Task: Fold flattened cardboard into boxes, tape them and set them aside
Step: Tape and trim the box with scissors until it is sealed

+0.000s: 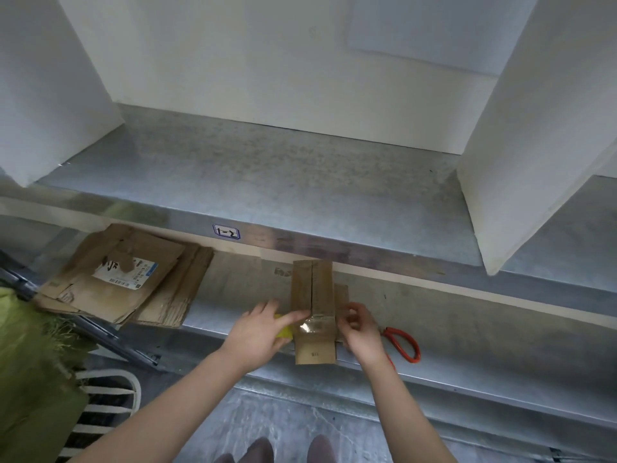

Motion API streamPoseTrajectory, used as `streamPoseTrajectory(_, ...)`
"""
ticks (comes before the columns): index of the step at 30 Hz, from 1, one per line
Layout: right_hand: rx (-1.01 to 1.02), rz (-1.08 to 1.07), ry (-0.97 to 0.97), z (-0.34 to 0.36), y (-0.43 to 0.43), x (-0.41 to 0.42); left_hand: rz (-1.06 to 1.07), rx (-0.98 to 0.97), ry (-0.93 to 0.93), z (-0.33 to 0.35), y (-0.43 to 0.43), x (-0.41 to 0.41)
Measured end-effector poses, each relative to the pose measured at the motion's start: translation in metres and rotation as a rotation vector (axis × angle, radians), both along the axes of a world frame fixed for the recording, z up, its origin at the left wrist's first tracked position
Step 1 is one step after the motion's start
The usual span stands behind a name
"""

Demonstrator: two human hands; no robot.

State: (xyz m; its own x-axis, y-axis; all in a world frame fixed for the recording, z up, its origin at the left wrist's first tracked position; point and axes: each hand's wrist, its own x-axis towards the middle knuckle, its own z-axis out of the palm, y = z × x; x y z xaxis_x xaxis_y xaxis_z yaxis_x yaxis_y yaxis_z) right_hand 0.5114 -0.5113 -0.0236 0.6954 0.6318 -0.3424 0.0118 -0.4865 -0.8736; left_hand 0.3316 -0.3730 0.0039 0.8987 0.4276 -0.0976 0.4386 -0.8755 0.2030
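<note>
Head view: left hand (257, 332) flat on box (314, 292), right hand (362, 329) curled around its flap (342, 295).

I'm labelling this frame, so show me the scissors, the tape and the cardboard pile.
scissors (402, 335), head view, on the red handle.
tape (312, 326), head view, on the shiny strip across the box (314, 285).
cardboard pile (143, 250), head view, on the top sheet.

With the box (314, 309) on the lower shelf (220, 317) as the centre of the dial, the left hand (260, 335) touches it at eight o'clock, lying over a tape roll (283, 333), and the right hand (362, 332) holds its side at four o'clock. The scissors (402, 344) lie on the same shelf just past that hand at four o'clock, and the stack of flattened cardboard (123, 285) lies well apart at ten o'clock. The upper shelf (267, 182) runs above and behind at twelve o'clock, with a label (226, 231) on its front edge at eleven.
</note>
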Motion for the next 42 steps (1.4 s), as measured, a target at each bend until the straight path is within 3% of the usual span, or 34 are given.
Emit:
streamPoseTrajectory(4,-0.013,-0.032,-0.307,0.003,-0.012,-0.013,0.009,-0.009,0.040,0.002,0.003,0.003)
streamPoseTrajectory(9,-0.075,0.147,-0.328,0.002,-0.029,-0.032,-0.006,-0.050,0.061,0.006,0.007,0.008)
streamPoseTrajectory(13,-0.057,0.152,-0.415,0.016,-0.026,-0.026,-0.021,-0.080,0.077,0.005,0.009,0.012)
streamPoseTrajectory(17,-0.044,0.213,-0.392,0.019,-0.004,-0.026,-0.023,-0.115,0.081,0.006,0.012,0.014)
streamPoseTrajectory(19,-0.042,0.144,-0.394,0.011,0.001,-0.029,-0.017,-0.151,0.077,0.005,0.014,0.013)
streamPoseTrajectory(26,0.025,0.029,-0.097,0.001,0.005,-0.022,0.196,-0.436,-0.041,-0.004,0.028,-0.009)
streamPoseTrajectory(34,0.095,-0.082,0.069,-0.001,0.012,-0.026,0.119,-0.314,-0.004,0.006,0.047,-0.015)
streamPoseTrajectory(42,0.113,-0.059,0.072,-0.009,0.012,-0.027,0.031,-0.114,0.064,0.004,0.047,-0.002)
